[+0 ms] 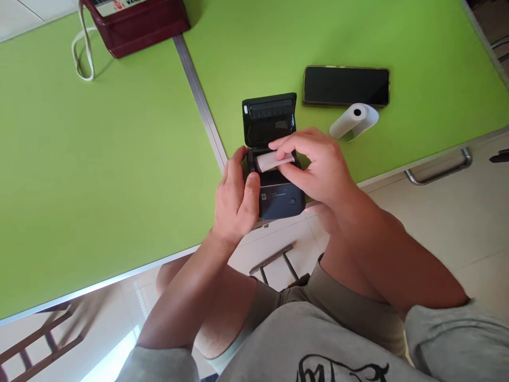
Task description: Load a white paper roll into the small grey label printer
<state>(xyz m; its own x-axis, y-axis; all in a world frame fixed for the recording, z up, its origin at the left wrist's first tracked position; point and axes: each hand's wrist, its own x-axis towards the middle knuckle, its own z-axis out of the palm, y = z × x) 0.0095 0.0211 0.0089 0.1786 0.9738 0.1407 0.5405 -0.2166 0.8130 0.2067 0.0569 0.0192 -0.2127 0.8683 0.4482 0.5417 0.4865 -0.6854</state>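
A small dark portable thermal printer (280, 200) is held at the table's near edge, its lid (269, 121) raised. My left hand (237, 199) grips the printer's left side, thumb on the near corner and fingers along the far side. In the open compartment lies a small white paper roll (265, 161). My right hand (320, 159) pinches the right end of this roll between thumb and fingers, covering that part. Another white paper roll (345, 124), its loose end curling out, lies to the right of the printer.
A black-screened phone (345, 86) lies behind the loose roll. At the back left stands a maroon box (143, 29) with a white cord (88, 58). A metal strip (199, 95) crosses the green table (119, 159). A metal handle (439, 172) juts from the front edge.
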